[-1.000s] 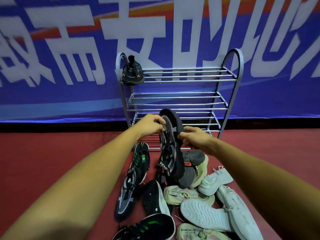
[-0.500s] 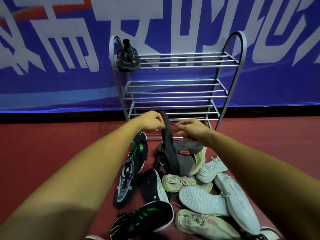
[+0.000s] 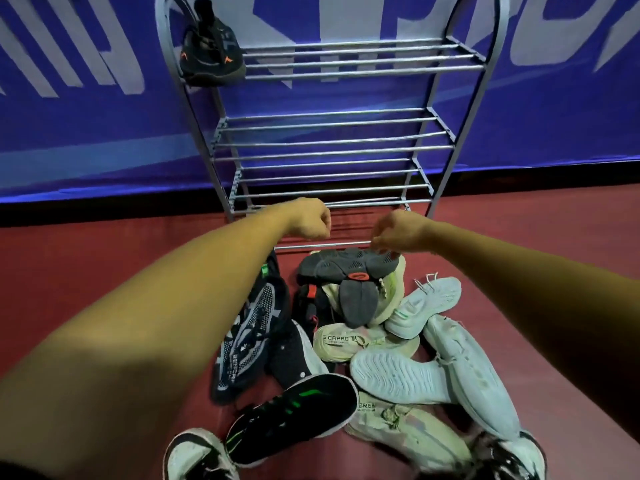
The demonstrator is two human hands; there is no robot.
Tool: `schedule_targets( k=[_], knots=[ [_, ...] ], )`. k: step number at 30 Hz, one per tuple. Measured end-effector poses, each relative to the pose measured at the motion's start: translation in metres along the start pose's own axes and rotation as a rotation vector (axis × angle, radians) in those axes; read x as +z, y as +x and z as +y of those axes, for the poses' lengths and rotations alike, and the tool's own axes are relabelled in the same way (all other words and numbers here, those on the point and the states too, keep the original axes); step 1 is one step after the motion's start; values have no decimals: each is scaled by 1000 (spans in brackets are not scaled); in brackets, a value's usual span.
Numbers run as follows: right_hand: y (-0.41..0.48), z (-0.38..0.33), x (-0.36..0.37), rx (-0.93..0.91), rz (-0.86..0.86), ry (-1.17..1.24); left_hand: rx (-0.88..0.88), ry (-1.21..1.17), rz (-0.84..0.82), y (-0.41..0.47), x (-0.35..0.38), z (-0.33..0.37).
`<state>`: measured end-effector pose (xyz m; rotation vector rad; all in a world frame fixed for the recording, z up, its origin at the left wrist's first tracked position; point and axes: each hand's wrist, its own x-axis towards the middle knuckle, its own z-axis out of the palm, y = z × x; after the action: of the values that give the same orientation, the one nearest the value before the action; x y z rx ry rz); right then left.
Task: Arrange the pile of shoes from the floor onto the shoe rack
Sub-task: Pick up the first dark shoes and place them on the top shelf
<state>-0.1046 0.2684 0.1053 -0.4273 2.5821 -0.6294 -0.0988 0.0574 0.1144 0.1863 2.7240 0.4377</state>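
Both hands reach forward over the pile of shoes on the red floor, just before the rack. The left hand is a closed fist, and nothing shows inside it. The right hand has its fingers bunched and pointing down, right above the edge of a grey shoe. I cannot tell if it pinches the shoe or only touches it. The grey shoe lies sole up on top of the pile, nearest to the rack. Under the left arm lies a black mesh shoe. A black shoe with green stripes is nearer to the camera. White shoes and pale green ones lie on the right side, touching each other. One black shoe stands on the top shelf of the rack, at its left end. Behind the rack hangs a blue banner.
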Motion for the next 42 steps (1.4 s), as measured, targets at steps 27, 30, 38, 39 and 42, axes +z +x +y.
schedule_targets(
  k=[27, 30, 38, 39, 42],
  knots=[
    [134, 100, 146, 268, -317, -221, -166, -134, -330, 127, 180, -43],
    [130, 99, 140, 283, -317, -159, -232, -228, -336, 125, 181, -41],
    [102, 92, 86, 200, -243, 109, -292, -555, -165, 104, 147, -35],
    [99, 92, 79, 216, -233, 178, -274, -554, -153, 100, 139, -32],
    [85, 85, 55, 239, -196, 281, -241, -547, -110, 88, 122, -21]
  ],
)
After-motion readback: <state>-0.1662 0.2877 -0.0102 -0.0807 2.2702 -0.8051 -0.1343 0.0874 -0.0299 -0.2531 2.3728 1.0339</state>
